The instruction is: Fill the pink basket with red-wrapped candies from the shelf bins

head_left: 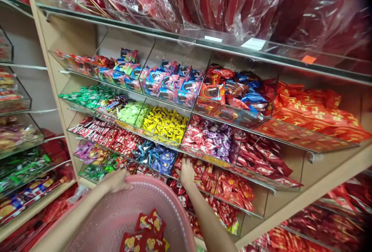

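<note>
My left hand (116,181) is closed over the far rim of a pink plastic basket (100,215) with small holes around its upper wall. Inside the basket lie several red packets (142,240) with orange fruit pictures. My right hand (186,172) reaches past the basket into a low shelf bin of red wrapped sweets (200,170). Its fingers are bent down among the wrappers, and whatever they hold is hidden. Left of this hand, blue packets (162,159) fill the neighbouring compartment.
Tilted clear bins rise in tiers ahead, holding yellow sweets (165,124), purple sweets (219,139) and orange-red packets (310,104). A glass shelf edge (174,31) runs above them under plastic-wrapped red goods (215,0). A wooden side panel (55,89) divides off more bins at left.
</note>
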The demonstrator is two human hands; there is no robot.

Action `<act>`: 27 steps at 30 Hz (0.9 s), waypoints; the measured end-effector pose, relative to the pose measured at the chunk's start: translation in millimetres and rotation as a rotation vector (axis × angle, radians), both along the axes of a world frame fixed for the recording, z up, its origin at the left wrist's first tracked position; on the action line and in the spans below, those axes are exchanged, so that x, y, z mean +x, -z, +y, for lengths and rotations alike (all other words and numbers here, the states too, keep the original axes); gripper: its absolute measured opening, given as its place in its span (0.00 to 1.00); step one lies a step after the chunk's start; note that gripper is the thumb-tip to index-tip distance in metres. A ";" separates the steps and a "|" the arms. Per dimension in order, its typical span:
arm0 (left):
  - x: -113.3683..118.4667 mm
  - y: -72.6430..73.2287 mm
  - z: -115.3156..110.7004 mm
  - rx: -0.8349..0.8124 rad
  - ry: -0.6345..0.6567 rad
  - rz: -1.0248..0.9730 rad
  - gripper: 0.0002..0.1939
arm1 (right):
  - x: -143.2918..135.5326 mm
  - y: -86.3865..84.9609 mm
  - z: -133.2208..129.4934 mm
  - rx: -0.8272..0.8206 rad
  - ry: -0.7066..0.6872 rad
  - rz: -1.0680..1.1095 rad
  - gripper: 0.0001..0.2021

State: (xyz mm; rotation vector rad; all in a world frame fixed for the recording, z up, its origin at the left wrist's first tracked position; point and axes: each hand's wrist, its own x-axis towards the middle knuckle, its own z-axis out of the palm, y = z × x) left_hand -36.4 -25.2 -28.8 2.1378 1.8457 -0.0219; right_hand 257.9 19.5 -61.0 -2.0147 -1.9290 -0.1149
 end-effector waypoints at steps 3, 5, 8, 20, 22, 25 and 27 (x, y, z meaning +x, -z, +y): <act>5.0 -9.0 -3.8 0.015 0.018 0.012 0.20 | -2.0 -1.1 1.6 -0.023 0.018 -0.018 0.18; 9.7 -19.3 -6.0 -0.009 0.037 -0.001 0.19 | 1.6 -2.6 -0.3 -0.042 0.007 -0.004 0.18; 15.8 -31.1 -6.9 -0.016 0.036 0.025 0.19 | 10.3 -7.9 -5.0 -0.040 -0.017 0.050 0.19; 29.3 -28.3 7.6 0.003 0.047 0.009 0.21 | 4.8 -31.7 -117.5 0.102 -0.341 0.493 0.18; 34.0 -28.9 8.0 0.010 0.046 0.014 0.21 | -13.7 -20.9 -135.2 -0.062 -0.486 0.477 0.17; 40.1 -30.3 7.4 0.012 0.063 0.013 0.20 | -40.3 -2.2 -143.5 -0.237 -0.595 0.398 0.16; 42.3 -31.0 6.5 0.025 0.075 0.009 0.20 | -53.6 8.0 -141.2 -0.316 -0.617 0.304 0.15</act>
